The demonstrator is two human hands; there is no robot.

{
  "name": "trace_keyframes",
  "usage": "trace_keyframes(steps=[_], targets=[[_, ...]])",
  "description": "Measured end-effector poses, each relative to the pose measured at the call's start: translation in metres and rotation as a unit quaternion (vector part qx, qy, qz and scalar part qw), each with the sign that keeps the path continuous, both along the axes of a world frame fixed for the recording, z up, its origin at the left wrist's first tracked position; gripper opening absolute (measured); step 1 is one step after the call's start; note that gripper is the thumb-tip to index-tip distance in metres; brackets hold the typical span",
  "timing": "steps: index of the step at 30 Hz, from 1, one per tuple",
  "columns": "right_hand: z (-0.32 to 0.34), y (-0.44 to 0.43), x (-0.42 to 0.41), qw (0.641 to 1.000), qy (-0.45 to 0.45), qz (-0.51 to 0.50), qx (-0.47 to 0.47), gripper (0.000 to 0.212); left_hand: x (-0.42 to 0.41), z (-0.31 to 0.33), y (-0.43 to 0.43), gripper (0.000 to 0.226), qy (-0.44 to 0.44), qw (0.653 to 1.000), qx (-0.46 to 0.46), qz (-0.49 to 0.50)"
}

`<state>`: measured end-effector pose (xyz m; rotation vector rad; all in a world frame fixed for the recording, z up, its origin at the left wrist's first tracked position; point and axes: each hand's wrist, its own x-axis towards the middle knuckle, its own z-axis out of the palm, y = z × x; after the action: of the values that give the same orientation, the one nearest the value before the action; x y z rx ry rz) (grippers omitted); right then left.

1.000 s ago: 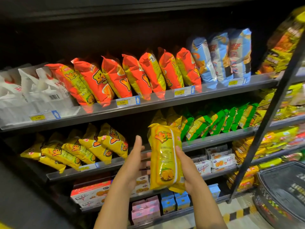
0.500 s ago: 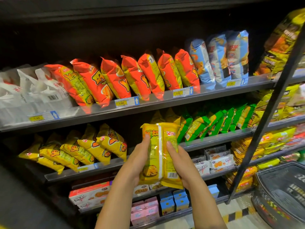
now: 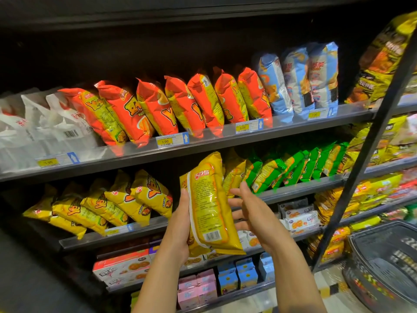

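Head view: the yellow snack bag (image 3: 209, 206) stands in front of the middle shelf (image 3: 293, 188), top leaning a little to the right, its back with the printed text and barcode turned to the camera. The left hand (image 3: 180, 224) alone carries it, thumb along the left edge and the rest of its fingers wrapped behind the lower half. The right hand (image 3: 255, 213) is off the pack, its fingers (image 3: 239, 193) spread wide and relaxed just beside the right edge; whether a fingertip brushes the foil I cannot tell. That is the change: half a second ago both hands clasped the bag from either side, and a second ago the right hand held it alone while the left was open beside it, so the pack has passed from right to left. I judge the handover done and the right hand freed, perhaps for the green bags (image 3: 293, 168) on the shelf behind it or for the basket (image 3: 383, 256) at the lower right; the stock on the shelves looks unchanged
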<state>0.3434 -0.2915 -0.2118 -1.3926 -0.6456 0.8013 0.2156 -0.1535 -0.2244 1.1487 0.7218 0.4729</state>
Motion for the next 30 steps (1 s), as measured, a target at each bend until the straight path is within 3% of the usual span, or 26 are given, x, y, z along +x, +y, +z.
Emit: trace_keyframes(steps=[3, 5, 7, 10, 15, 19, 24, 28, 30], targets=[[0.0, 0.002, -0.007, 0.997, -0.064, 0.025, -0.018, 0.061, 0.002, 0.001, -0.001, 0.059, 0.03, 0.996, 0.081, 0.008], [-0.003, 0.003, -0.01, 0.996, -0.083, 0.026, -0.01, 0.043, 0.0, 0.003, -0.002, 0.049, 0.021, 0.994, 0.11, -0.002], [-0.009, 0.004, -0.008, 0.996, -0.092, 0.023, -0.004, 0.036, -0.002, 0.0, -0.001, 0.045, 0.002, 0.993, 0.114, -0.023], [-0.02, 0.0, 0.0, 0.996, -0.086, 0.018, 0.013, 0.044, -0.013, -0.002, 0.004, 0.042, -0.043, 0.989, 0.121, -0.075], [-0.035, -0.01, 0.014, 0.993, -0.113, 0.024, 0.011, 0.056, -0.031, -0.011, 0.019, 0.075, -0.047, 0.975, 0.17, -0.139], [-0.037, -0.016, 0.018, 0.993, -0.113, 0.022, 0.02, 0.057, -0.035, -0.016, 0.024, 0.069, -0.038, 0.967, 0.192, -0.165], [-0.036, -0.015, 0.018, 0.997, -0.061, 0.035, 0.033, 0.056, -0.032, -0.01, 0.026, 0.075, -0.036, 0.974, 0.164, -0.149], [-0.031, -0.006, 0.012, 0.998, 0.01, 0.045, 0.031, 0.048, -0.022, -0.002, 0.02, 0.056, -0.037, 0.986, 0.121, -0.109], [-0.03, 0.002, 0.006, 0.996, 0.074, 0.044, 0.033, 0.047, -0.017, 0.002, 0.018, 0.057, -0.028, 0.993, 0.086, -0.082]])
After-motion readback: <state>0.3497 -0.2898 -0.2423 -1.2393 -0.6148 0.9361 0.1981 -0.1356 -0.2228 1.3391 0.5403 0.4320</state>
